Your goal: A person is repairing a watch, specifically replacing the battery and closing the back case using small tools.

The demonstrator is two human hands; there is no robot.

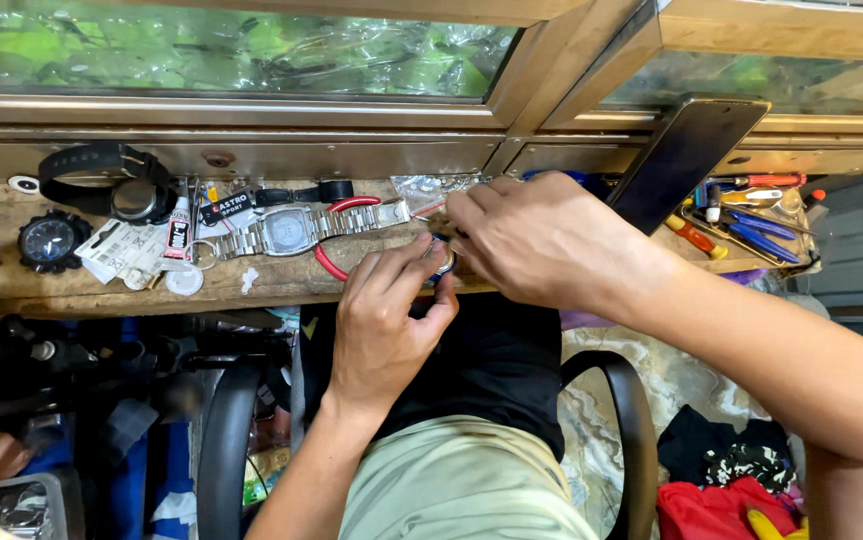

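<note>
A small round part (442, 262) is pinched between the left hand (383, 325) and the right hand (543, 240), fingers closed on it from both sides, at the bench (251, 285) edge beside a steel watch (291, 230).

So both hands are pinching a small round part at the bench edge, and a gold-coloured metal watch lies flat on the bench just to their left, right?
Nearly. The head view shows the left hand and right hand pinching the small round part at the bench edge, but the metal watch lying to their left is silver-coloured, not gold.
</note>
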